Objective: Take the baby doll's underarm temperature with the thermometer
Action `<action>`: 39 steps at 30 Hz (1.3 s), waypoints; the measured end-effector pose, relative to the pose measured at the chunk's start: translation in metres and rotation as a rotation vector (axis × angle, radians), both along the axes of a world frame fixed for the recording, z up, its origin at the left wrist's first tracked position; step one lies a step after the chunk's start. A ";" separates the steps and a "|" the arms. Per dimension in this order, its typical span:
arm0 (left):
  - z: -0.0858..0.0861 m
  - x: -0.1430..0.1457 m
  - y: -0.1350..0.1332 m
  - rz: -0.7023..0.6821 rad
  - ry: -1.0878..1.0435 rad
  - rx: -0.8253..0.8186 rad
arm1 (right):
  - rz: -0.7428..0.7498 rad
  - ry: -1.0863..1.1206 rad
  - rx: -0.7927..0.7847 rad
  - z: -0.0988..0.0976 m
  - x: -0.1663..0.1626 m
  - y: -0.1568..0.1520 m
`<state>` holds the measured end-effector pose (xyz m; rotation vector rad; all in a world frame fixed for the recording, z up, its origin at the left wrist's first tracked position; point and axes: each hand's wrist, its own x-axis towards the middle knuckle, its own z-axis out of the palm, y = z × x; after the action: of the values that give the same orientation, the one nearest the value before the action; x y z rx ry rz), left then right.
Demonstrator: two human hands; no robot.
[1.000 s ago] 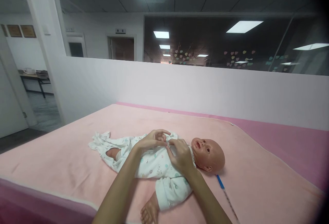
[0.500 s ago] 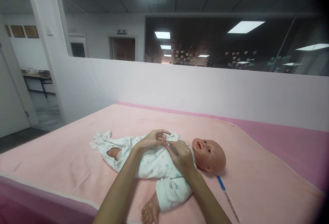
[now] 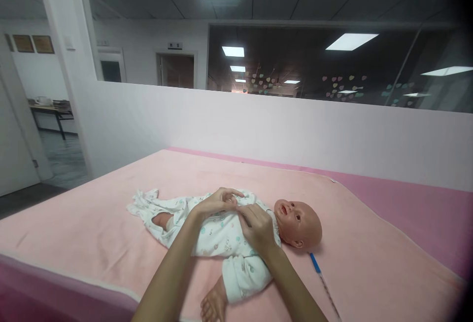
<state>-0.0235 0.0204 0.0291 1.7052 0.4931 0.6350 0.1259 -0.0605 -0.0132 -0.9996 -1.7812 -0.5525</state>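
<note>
A baby doll [image 3: 299, 223] lies on its back, head to the right, dressed in a white printed romper [image 3: 218, 238]. My left hand [image 3: 216, 202] curves round the doll's far hand [image 3: 231, 199] above its belly, thumb and forefinger on either side of it. Against that same spot, my right hand [image 3: 256, 226] has its fingers bent and pinched together at the sleeve cuff, over the doll's chest. The fingers mostly hide the cloth between them. Toward me, the doll's near arm in its turned-up sleeve [image 3: 246, 277] rests on the sheet.
A thin stick with a blue end [image 3: 315, 263], perhaps a thermometer, lies beside the doll's head. The pink sheet [image 3: 92, 223] covers a wide padded table. Behind it runs a low white wall [image 3: 258, 120] with glass above. An open doorway is at the left.
Both hands stay at the doll's far hand and cuff. My right hand's fingers have shifted slightly left, and less of the doll's hand shows. The whole view has drifted slightly.
</note>
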 end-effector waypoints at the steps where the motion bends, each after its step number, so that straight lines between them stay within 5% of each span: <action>1: 0.000 -0.002 0.001 -0.018 0.018 -0.015 | 0.000 0.007 -0.002 0.000 -0.001 0.000; 13: -0.007 -0.034 0.013 -0.072 0.055 -0.209 | 0.052 -0.001 -0.049 0.001 -0.017 -0.008; 39: -0.001 -0.034 0.004 -0.074 -0.096 -0.220 | 0.020 -0.029 -0.168 -0.002 -0.034 -0.007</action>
<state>-0.0572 0.0244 0.0280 1.4715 0.4136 0.5842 0.0922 -0.0671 -0.0149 -1.0909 -1.8853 -0.4118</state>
